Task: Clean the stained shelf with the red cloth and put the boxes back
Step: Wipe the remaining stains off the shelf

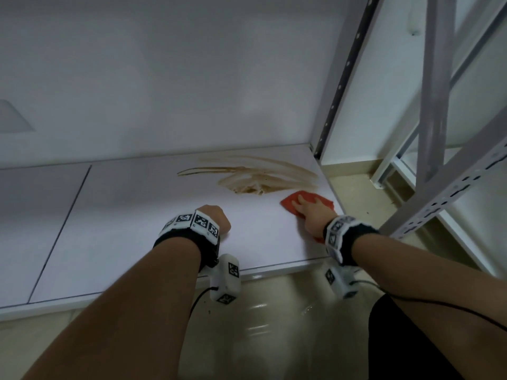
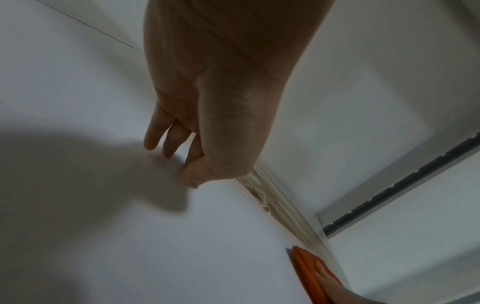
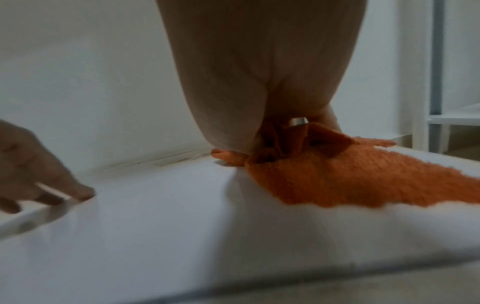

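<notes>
A brown smeared stain (image 1: 255, 178) lies on the white shelf (image 1: 137, 229), toward its back right corner. The red cloth (image 1: 318, 199) is spread flat just right of the stain, near the shelf's right edge. My right hand (image 1: 310, 211) presses down on it with fingers spread; in the right wrist view the cloth (image 3: 350, 181) bunches under the palm. My left hand (image 1: 215, 219) holds nothing and rests its fingertips (image 2: 155, 144) on bare shelf, left of the cloth. No boxes are in view.
A perforated metal upright (image 1: 343, 78) stands at the shelf's back right corner. A second grey rack (image 1: 439, 133) stands to the right. A seam (image 1: 63, 223) divides the shelf panels on the left. Glossy beige floor (image 1: 274, 325) lies below the front edge.
</notes>
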